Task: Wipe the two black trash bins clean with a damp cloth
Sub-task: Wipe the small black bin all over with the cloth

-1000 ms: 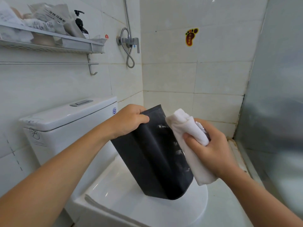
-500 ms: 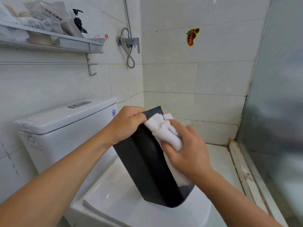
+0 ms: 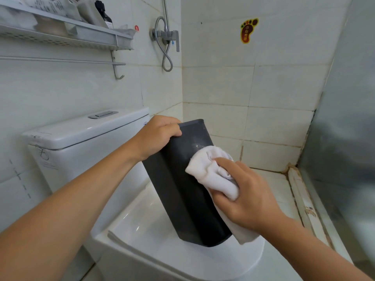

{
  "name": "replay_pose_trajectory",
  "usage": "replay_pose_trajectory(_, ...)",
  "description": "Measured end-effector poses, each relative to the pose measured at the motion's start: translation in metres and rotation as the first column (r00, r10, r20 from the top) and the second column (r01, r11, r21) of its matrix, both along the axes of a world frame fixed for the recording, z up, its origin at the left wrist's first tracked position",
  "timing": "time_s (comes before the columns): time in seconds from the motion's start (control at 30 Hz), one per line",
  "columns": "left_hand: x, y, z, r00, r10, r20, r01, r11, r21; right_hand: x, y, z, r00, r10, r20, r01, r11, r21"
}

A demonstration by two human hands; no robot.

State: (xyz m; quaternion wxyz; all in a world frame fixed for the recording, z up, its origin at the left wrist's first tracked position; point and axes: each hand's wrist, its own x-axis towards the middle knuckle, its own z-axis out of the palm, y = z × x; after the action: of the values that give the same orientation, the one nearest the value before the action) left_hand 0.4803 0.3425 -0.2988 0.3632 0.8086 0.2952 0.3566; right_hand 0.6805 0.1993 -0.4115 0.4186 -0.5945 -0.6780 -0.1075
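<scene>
While the left hand [image 3: 157, 134] clamps its fingers over the upper edge of the tilted black trash bin [image 3: 182, 189], which rests on the closed toilet lid [image 3: 162, 250], the right hand [image 3: 246, 196] has slid the damp cloth [image 3: 211, 171], bunched in its curled fingers, down from beside the left fingers to mid-wall. Judgement: wiping this face is under way. The bin's interior is not visible; the second bin is not in view.

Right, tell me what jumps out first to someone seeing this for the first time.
The black trash bin stands out, tilted on the closed white toilet lid at centre. The left hand grips its upper edge while the right hand presses a bunched white cloth against its side. On the far tiled wall, a yellow footprint sticker catches the eye.
</scene>
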Motion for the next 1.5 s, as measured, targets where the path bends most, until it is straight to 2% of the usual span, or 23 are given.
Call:
replay_pose_trajectory(0.17,-0.004,-0.001,0.000,1.000,0.024,0.001,-0.024,0.999,-0.037,0.000,0.003,-0.006,0.999,-0.037,-0.019,0.037,0.999,0.004)
replay_pose_trajectory(0.43,-0.008,-0.003,-0.004,1.000,0.017,-0.015,-0.016,0.999,0.030,-0.016,0.047,0.041,0.990,-0.024,-0.138,0.035,0.996,0.078)
replay_pose_trajectory(0.6,-0.010,-0.005,-0.004,1.000,-0.009,-0.025,0.009,0.999,0.030,-0.019,0.048,0.047,0.990,-0.041,-0.137,0.054,0.994,0.095)
replay_pose_trajectory(0.7,-0.006,-0.010,-0.002,0.999,-0.028,-0.031,0.029,0.999,0.018,-0.017,0.034,0.038,0.994,-0.025,-0.107,0.035,0.995,0.093)
replay_pose_trajectory(0.97,-0.006,-0.009,0.001,0.999,-0.047,0.011,0.047,0.997,-0.055,-0.005,-0.010,-0.009,0.991,0.063,0.119,-0.076,0.991,0.111)
replay_pose_trajectory(1.07,-0.008,-0.010,0.000,0.999,-0.034,0.015,0.035,0.998,-0.045,-0.005,-0.007,-0.006,0.991,0.050,0.127,-0.067,0.989,0.133)
replay_pose_trajectory(1.17,-0.008,-0.012,-0.002,0.999,-0.035,0.004,0.035,0.999,-0.010,-0.015,0.005,0.009,0.997,0.019,0.072,-0.029,0.991,0.134)
replay_pose_trajectory(1.3,0.001,-0.015,-0.003,0.998,-0.040,-0.041,0.043,0.997,0.071,-0.024,0.031,0.042,0.991,-0.049,-0.121,0.065,0.988,0.137)
replay_pose_trajectory(1.4,0.005,-0.014,-0.003,0.999,-0.020,-0.043,0.022,0.998,0.056,-0.017,0.046,0.051,0.968,-0.092,-0.235,0.116,0.989,0.093)
replay_pose_trajectory(1.5,0.009,-0.014,-0.002,1.000,-0.005,-0.023,0.006,1.000,0.023,-0.015,0.049,0.051,0.962,-0.107,-0.252,0.133,0.987,0.091)
